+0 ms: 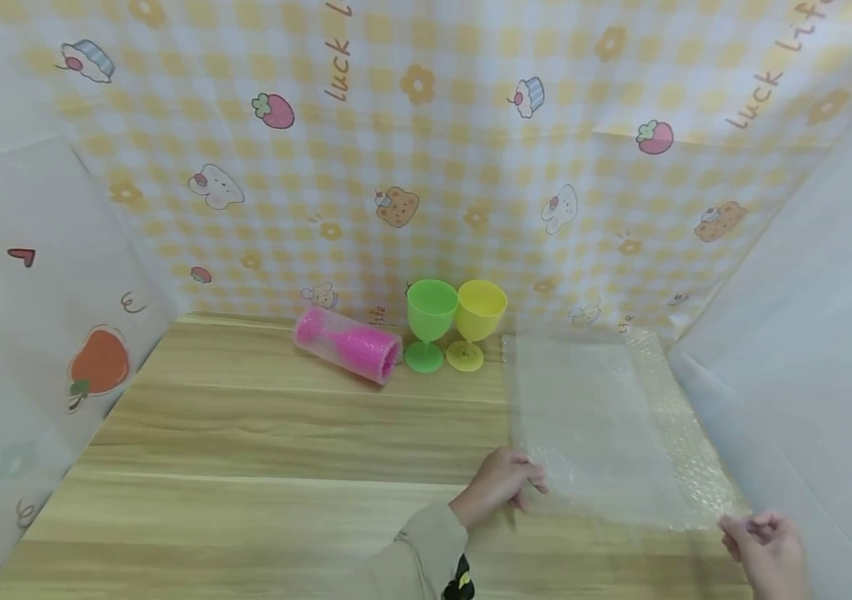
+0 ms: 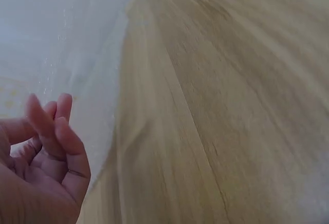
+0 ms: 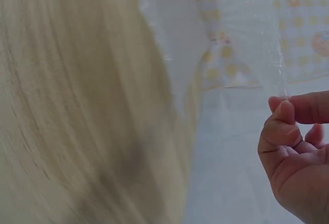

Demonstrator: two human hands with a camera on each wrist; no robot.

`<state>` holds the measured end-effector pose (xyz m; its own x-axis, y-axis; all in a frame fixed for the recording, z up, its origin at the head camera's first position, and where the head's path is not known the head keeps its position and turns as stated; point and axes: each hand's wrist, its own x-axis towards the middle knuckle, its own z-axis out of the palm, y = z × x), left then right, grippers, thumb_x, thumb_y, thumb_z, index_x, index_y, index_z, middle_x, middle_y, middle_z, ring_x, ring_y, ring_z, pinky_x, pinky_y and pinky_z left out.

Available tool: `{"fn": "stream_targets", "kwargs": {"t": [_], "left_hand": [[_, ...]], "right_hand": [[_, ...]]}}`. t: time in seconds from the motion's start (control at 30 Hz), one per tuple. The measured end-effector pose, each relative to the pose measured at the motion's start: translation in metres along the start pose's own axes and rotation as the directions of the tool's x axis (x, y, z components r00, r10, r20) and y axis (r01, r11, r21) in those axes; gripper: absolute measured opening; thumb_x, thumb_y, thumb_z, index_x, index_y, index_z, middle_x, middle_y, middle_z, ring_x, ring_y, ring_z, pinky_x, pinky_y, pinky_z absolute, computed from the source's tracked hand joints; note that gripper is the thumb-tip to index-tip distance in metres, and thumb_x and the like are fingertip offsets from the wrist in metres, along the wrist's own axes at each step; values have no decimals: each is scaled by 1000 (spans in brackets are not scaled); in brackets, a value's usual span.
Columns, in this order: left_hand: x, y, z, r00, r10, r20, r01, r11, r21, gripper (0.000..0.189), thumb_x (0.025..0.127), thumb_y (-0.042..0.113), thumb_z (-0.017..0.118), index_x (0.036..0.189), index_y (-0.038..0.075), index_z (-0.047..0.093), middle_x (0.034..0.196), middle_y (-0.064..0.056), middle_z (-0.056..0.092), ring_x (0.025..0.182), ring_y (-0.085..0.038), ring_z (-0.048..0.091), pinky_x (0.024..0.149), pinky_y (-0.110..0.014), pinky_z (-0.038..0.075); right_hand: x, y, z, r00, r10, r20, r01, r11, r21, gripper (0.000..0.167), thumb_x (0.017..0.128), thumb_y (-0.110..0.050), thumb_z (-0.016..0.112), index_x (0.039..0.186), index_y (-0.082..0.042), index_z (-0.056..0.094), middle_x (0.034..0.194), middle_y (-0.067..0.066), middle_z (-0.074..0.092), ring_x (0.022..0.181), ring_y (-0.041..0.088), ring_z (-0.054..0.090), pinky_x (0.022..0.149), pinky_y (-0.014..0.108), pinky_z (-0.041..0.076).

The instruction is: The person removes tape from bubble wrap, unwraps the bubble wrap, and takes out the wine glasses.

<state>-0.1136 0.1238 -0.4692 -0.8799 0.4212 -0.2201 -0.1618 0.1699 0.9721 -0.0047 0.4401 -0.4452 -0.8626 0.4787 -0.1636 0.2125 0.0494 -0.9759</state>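
A clear sheet of bubble wrap (image 1: 591,425) spreads over the right side of the table, its near edge lifted between the two hands. My left hand (image 1: 503,482) pinches the near left corner. At the near right corner, my right hand (image 1: 767,546) holds the edge between thumb and finger; the right wrist view shows this pinch on the film (image 3: 241,23) closely. In the left wrist view, the curled fingers (image 2: 74,154) meet at the sheet's edge. Left of the sheet stand an upright green plastic goblet (image 1: 432,310) and a yellow one (image 1: 481,310), side by side.
A pink goblet (image 1: 347,343) rolled in clear bubble wrap lies on its side, left of the green one. Behind the wooden table (image 1: 246,450) hangs a yellow checked cloth (image 1: 426,150). Pale sheets (image 1: 809,350) wall both sides.
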Motion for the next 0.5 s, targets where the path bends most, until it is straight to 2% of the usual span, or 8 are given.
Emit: {"fn": "stream_targets", "kwargs": {"t": [0.13,0.2,0.27,0.37,0.4,0.5], "left_hand": [[9,-8,5,997,35,-73,-28,995,98,16,88,14,59,77,6,67,72,-2,72,36,-4,43,37,-15,39],[12,-12,8,994,33,-102,-21,993,118,16,88,13,59,75,6,67,69,0,69,37,-4,42,37,-15,38],[14,-17,11,992,27,-126,-11,991,131,16,87,11,60,73,6,66,64,2,66,37,-4,42,36,-15,38],[16,-22,15,987,21,-162,5,988,156,18,85,9,60,67,8,64,58,3,62,36,-4,39,35,-15,34],[16,-23,16,984,22,-176,7,987,163,19,84,8,60,65,8,64,56,4,61,36,-4,38,34,-15,32],[15,-25,17,976,40,-215,1,982,188,20,79,6,61,59,8,62,51,6,59,37,-3,37,35,-16,30]], "right_hand": [[17,15,8,999,-44,21,45,997,-67,24,90,-1,55,89,-4,31,62,-13,62,54,2,59,51,14,49],[24,22,13,1000,-15,-19,12,990,-140,22,90,-3,54,91,-4,32,60,-14,61,53,2,57,50,15,48],[29,28,19,996,48,-80,-63,976,-208,18,90,-4,53,94,-2,35,58,-15,59,53,1,57,51,16,48],[33,33,25,975,156,-161,-195,944,-267,18,89,-5,53,99,-3,38,60,-18,55,55,-1,56,53,15,50],[33,34,26,971,170,-171,-213,935,-283,19,88,-6,52,100,-2,39,60,-18,54,56,-1,56,54,16,50],[32,35,27,966,190,-177,-234,933,-274,23,86,-5,53,104,1,40,61,-18,53,57,0,56,54,17,52]]}}
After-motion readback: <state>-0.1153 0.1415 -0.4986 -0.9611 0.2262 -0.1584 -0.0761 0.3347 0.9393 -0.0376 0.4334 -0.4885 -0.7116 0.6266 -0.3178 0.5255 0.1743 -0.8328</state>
